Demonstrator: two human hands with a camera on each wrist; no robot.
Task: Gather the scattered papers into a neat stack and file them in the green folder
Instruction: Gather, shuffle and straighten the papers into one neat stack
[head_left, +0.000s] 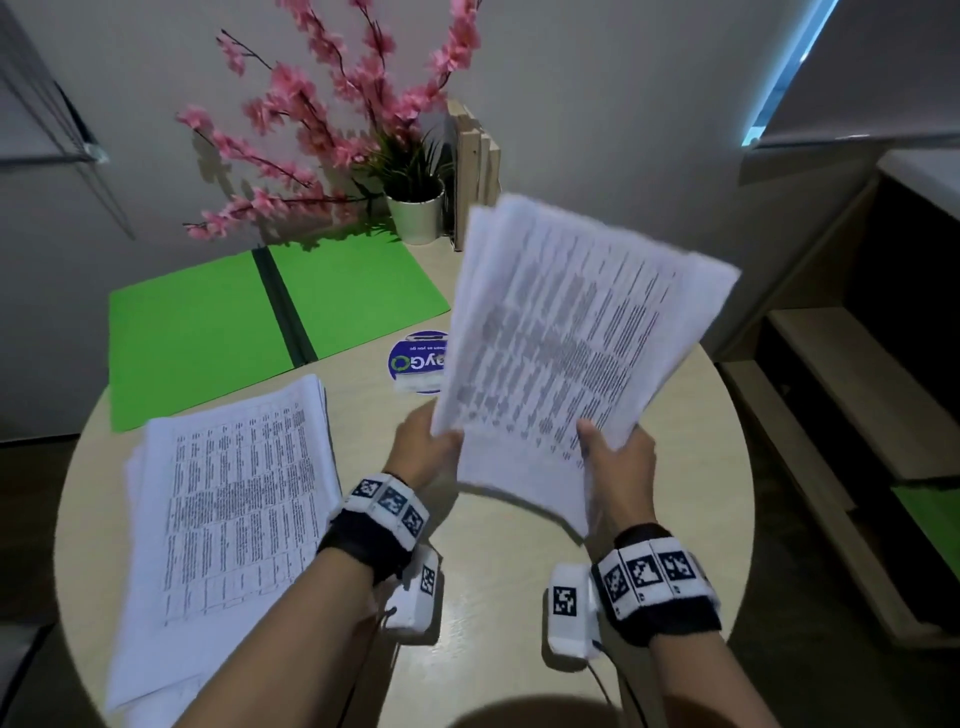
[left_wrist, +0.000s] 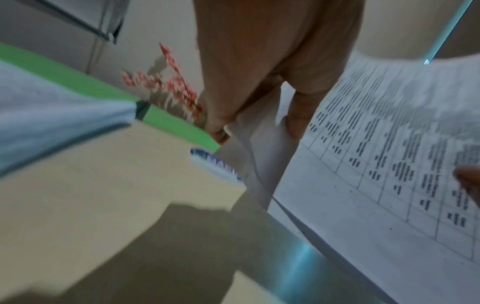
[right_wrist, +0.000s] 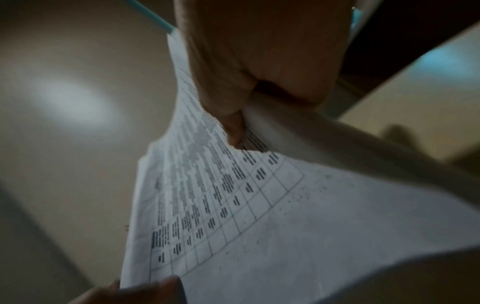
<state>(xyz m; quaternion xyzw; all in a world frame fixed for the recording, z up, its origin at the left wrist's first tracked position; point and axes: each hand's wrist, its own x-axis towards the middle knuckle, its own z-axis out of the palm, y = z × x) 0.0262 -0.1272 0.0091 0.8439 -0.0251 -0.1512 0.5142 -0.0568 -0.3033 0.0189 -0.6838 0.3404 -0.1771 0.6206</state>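
Note:
Both hands hold a loose sheaf of printed papers (head_left: 566, 343) up above the round table (head_left: 493, 613). My left hand (head_left: 428, 447) pinches its lower left corner, and my right hand (head_left: 615, 457) grips its lower right edge with the thumb on top. The sheets fan apart at the top. In the wrist views the held papers (left_wrist: 389, 164) (right_wrist: 233, 205) show printed tables, with my left hand (left_wrist: 259, 102) and right hand (right_wrist: 241, 102) curled round their edges. A second pile of papers (head_left: 228, 514) lies on the table's left side. The green folder (head_left: 249, 322) lies open flat at the back left.
A white pot of pink blossom branches (head_left: 415, 213) and a wooden slatted holder (head_left: 475, 171) stand behind the folder. A blue round sticker (head_left: 413, 364) sits mid-table. Wooden steps (head_left: 831, 415) rise to the right of the table.

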